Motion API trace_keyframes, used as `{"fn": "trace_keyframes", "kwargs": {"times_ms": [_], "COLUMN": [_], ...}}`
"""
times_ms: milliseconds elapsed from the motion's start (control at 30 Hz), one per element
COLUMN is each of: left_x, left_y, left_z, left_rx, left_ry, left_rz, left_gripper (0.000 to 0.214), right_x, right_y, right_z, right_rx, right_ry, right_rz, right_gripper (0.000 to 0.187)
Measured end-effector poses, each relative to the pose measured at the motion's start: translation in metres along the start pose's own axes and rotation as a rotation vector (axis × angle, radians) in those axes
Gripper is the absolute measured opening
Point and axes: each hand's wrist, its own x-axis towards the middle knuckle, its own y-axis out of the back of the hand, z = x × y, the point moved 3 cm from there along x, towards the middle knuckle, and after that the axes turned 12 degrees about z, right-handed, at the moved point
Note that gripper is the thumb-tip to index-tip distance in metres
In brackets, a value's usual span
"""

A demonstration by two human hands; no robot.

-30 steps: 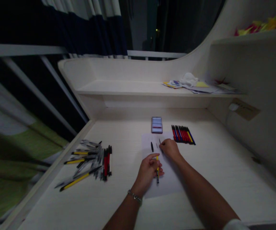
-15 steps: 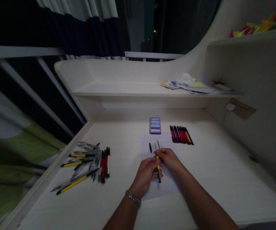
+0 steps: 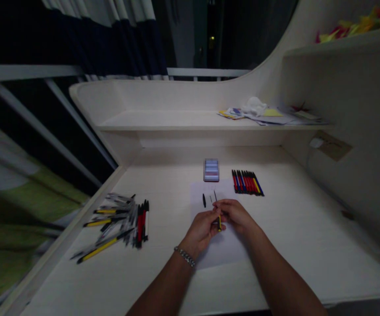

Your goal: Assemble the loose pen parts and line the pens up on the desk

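My left hand [image 3: 204,226] is closed around a yellow pen barrel [image 3: 219,223], whose dark lower end points toward me. Against its fingertips, my right hand [image 3: 234,213] is closed in a pinch at the barrel's upper end; what lies between those fingers is hidden. Just beyond the hands, a thin dark pen refill [image 3: 215,194] and a small thin part that looks like a spring [image 3: 211,199] are on a white sheet of paper [image 3: 216,254]. A black pen piece [image 3: 204,200] lies to their left.
A row of red, blue and yellow pens [image 3: 247,182] lies right of a phone-like device [image 3: 211,170]. Leftward are a loose heap of clear and yellow pen parts [image 3: 117,219] and several red and white pens [image 3: 142,224]. Papers [image 3: 258,115] rest on the back shelf [image 3: 163,120].
My hands have drawn closer together around the yellow barrel, and less of it shows below my left fingers. The whole view has shifted slightly.
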Motion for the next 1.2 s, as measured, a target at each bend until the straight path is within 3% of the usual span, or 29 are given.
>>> {"fn": "trace_keyframes", "kwargs": {"times_ms": [200, 367, 433, 600, 733, 867, 1000, 1133, 1200], "left_x": [0.004, 0.005, 0.005, 0.004, 0.005, 0.007, 0.008, 0.011, 0.012], "left_y": [0.004, 0.016, 0.019, 0.021, 0.021, 0.021, 0.021, 0.024, 0.027], "left_z": [-0.002, -0.002, -0.001, 0.001, 0.000, 0.000, 0.000, 0.004, 0.007], "left_rx": [0.032, 0.109, 0.118, 0.131, 0.130, 0.112, 0.109, 0.143, 0.179], "left_ry": [-0.011, -0.062, -0.099, -0.157, -0.162, -0.176, -0.190, -0.274, -0.360], "left_rz": [0.003, 0.039, 0.045, 0.059, 0.068, 0.074, 0.095, 0.135, 0.182], "left_gripper": [0.023, 0.030, 0.033, 0.036, 0.038, 0.039, 0.040, 0.042, 0.043], "right_x": [0.002, 0.014, 0.022, 0.030, 0.030, 0.028, 0.023, 0.010, 0.001], "right_y": [0.007, 0.020, 0.026, 0.028, 0.018, 0.013, 0.013, 0.016, 0.013], "right_z": [-0.002, 0.000, 0.001, -0.004, -0.005, -0.002, -0.006, -0.017, -0.019], "right_rx": [0.016, -0.028, -0.163, -0.754, -1.113, -1.306, -1.256, -0.921, -0.759], "right_ry": [-0.011, 0.098, 0.213, 0.510, 0.576, 0.564, 0.586, 0.608, 0.560], "right_rz": [-0.018, 0.091, 0.180, 0.407, 0.390, 0.384, 0.379, 0.361, 0.249], "right_gripper": [0.026, 0.024, 0.024, 0.021, 0.028, 0.034, 0.035, 0.026, 0.020]}}
